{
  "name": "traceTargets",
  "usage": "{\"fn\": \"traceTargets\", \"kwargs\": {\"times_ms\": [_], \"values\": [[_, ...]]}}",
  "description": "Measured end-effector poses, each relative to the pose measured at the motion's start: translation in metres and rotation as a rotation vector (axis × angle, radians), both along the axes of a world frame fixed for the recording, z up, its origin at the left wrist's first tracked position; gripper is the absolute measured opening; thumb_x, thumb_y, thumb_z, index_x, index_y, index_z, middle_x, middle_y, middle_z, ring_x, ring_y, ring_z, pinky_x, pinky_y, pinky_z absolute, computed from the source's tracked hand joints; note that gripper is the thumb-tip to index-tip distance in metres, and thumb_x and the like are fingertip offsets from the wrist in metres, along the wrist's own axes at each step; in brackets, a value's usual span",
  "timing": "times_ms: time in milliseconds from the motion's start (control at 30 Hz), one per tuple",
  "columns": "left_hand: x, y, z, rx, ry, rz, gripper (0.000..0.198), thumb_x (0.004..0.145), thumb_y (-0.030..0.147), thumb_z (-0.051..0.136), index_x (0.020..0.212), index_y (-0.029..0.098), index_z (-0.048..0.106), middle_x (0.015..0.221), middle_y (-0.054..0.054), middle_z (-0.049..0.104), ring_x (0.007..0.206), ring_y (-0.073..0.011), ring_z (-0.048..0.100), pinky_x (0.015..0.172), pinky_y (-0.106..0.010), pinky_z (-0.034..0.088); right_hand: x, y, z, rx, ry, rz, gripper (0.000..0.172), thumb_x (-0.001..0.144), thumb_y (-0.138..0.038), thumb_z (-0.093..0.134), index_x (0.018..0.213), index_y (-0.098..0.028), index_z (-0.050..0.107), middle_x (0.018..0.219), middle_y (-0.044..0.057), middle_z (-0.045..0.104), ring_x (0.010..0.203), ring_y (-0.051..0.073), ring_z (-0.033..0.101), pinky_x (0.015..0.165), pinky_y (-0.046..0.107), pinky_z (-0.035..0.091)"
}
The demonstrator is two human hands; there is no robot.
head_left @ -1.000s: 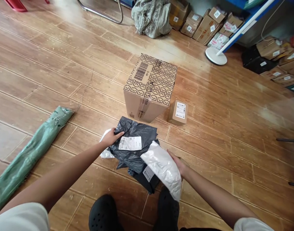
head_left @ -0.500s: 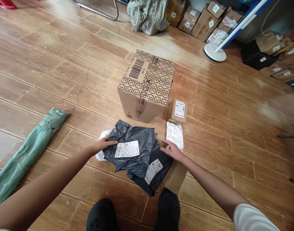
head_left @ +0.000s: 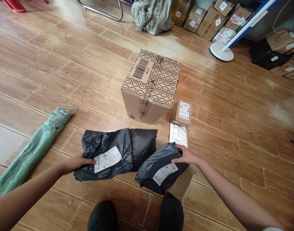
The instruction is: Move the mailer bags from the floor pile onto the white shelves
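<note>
Left hand (head_left: 75,163) is gripping a rectangular grey plastic mailer (head_left: 107,144); right hand (head_left: 187,156), apart, a black plastic mailer (head_left: 157,161); edge-holding should be preventing slips.

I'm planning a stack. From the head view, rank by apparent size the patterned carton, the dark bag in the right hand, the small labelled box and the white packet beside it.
1. Patterned carton
2. Dark bag in the right hand
3. Small labelled box and white packet, unranked: similar, and the packet is partly covered.

Glossy wood-look floor (head_left: 233,112); curved metal tubing (head_left: 103,14) behind; white round-based pole (head_left: 219,52) upper right.
</note>
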State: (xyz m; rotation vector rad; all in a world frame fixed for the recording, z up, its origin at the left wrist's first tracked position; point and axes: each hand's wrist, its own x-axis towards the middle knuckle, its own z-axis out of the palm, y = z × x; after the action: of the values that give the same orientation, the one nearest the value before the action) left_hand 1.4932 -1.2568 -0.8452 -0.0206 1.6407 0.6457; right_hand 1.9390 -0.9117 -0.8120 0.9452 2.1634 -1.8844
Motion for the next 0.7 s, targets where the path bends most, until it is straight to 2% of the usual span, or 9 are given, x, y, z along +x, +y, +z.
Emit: {"fn": "traceTargets", "kwargs": {"times_ms": [100, 167, 267, 333, 433, 500, 533, 633, 700], "values": [[0.022, -0.023, -0.009, 0.016, 0.028, 0.025, 0.076, 0.038, 0.045, 0.098, 0.102, 0.022, 0.066, 0.102, -0.011, 0.078, 0.098, -0.0365, 0.073, 0.087, -0.047, 0.064, 0.009, 0.006, 0.008, -0.263, -0.073, -0.262, 0.058, 0.051, -0.032, 0.09, 0.103, -0.018, 0.07, 0.104, 0.008, 0.075, 0.093, 0.029, 0.069, 0.09, 0.043, 0.055], [0.039, -0.028, -0.013, 0.047, 0.074, 0.047, 0.079, 0.039, 0.048, 0.097, 0.105, 0.021, 0.066, 0.107, -0.011, 0.077, 0.102, -0.0357, 0.072, 0.087, -0.045, 0.064, -0.005, -0.005, 0.008, -0.467, -0.105, -0.417, 0.057, 0.048, -0.032, 0.089, 0.1, -0.018, 0.07, 0.096, 0.009, 0.076, 0.087, 0.029, 0.071, 0.085, 0.044, 0.058], [0.053, -0.023, -0.013, 0.042, -0.062, 0.154, 0.077, 0.047, 0.064, 0.089, 0.106, 0.019, 0.068, 0.107, -0.013, 0.077, 0.1, -0.0356, 0.073, 0.087, -0.043, 0.063, -0.06, -0.046, 0.002, -0.735, -0.137, -0.485, 0.053, 0.055, -0.037, 0.085, 0.102, -0.017, 0.07, 0.093, 0.01, 0.077, 0.085, 0.03, 0.073, 0.086, 0.046, 0.058], [0.051, -0.02, -0.01, 0.055, -0.194, 0.275, 0.079, 0.053, 0.08, 0.076, 0.101, 0.018, 0.071, 0.103, -0.014, 0.078, 0.101, -0.0362, 0.073, 0.089, -0.043, 0.062, -0.11, -0.085, -0.01, -0.805, -0.11, -0.466, 0.05, 0.065, -0.043, 0.082, 0.106, -0.017, 0.07, 0.101, 0.011, 0.076, 0.09, 0.03, 0.073, 0.091, 0.046, 0.057], [0.041, -0.021, -0.005, 0.115, -0.28, 0.393, 0.089, 0.054, 0.097, 0.054, 0.092, 0.019, 0.074, 0.099, -0.015, 0.078, 0.107, -0.0385, 0.07, 0.093, -0.044, 0.059, -0.177, -0.136, -0.04, -0.639, -0.034, -0.496, 0.05, 0.07, -0.048, 0.079, 0.108, -0.017, 0.068, 0.109, 0.011, 0.074, 0.102, 0.03, 0.07, 0.096, 0.046, 0.055], [0.035, -0.024, -0.002, 0.099, -0.275, 0.398, 0.092, 0.053, 0.1, 0.049, 0.09, 0.019, 0.073, 0.093, -0.017, 0.078, 0.105, -0.0413, 0.07, 0.091, -0.048, 0.059, -0.202, -0.155, -0.06, -0.37, -0.056, -0.453, 0.048, 0.072, -0.047, 0.078, 0.108, -0.018, 0.065, 0.115, 0.011, 0.072, 0.108, 0.031, 0.067, 0.099, 0.047, 0.052], [0.033, -0.026, -0.002, 0.079, -0.249, 0.382, 0.088, 0.052, 0.096, 0.055, 0.091, 0.019, 0.073, 0.091, -0.017, 0.078, 0.102, -0.0417, 0.071, 0.089, -0.049, 0.06, -0.208, -0.16, -0.067, -0.237, -0.083, -0.405, 0.048, 0.072, -0.046, 0.077, 0.109, -0.019, 0.063, 0.117, 0.011, 0.071, 0.109, 0.031, 0.066, 0.1, 0.048, 0.051], [0.032, -0.033, -0.004, 0.105, -0.141, 0.275, 0.07, 0.049, 0.063, 0.088, 0.101, 0.02, 0.07, 0.096, -0.013, 0.078, 0.098, -0.0371, 0.073, 0.086, -0.044, 0.061, -0.203, -0.156, -0.073, 0.084, -0.09, -0.226, 0.059, 0.076, -0.051, 0.074, 0.123, -0.019, 0.057, 0.123, 0.014, 0.064, 0.111, 0.032, 0.063, 0.099, 0.05, 0.05], [0.026, -0.043, -0.006, 0.16, -0.145, 0.198, 0.068, 0.047, 0.044, 0.094, 0.105, 0.021, 0.068, 0.103, -0.011, 0.078, 0.098, -0.0337, 0.073, 0.086, -0.04, 0.062, -0.187, -0.142, -0.07, 0.256, -0.01, -0.173, 0.062, 0.084, -0.054, 0.066, 0.133, -0.019, 0.052, 0.128, 0.015, 0.058, 0.113, 0.031, 0.06, 0.101, 0.049, 0.049]]}}
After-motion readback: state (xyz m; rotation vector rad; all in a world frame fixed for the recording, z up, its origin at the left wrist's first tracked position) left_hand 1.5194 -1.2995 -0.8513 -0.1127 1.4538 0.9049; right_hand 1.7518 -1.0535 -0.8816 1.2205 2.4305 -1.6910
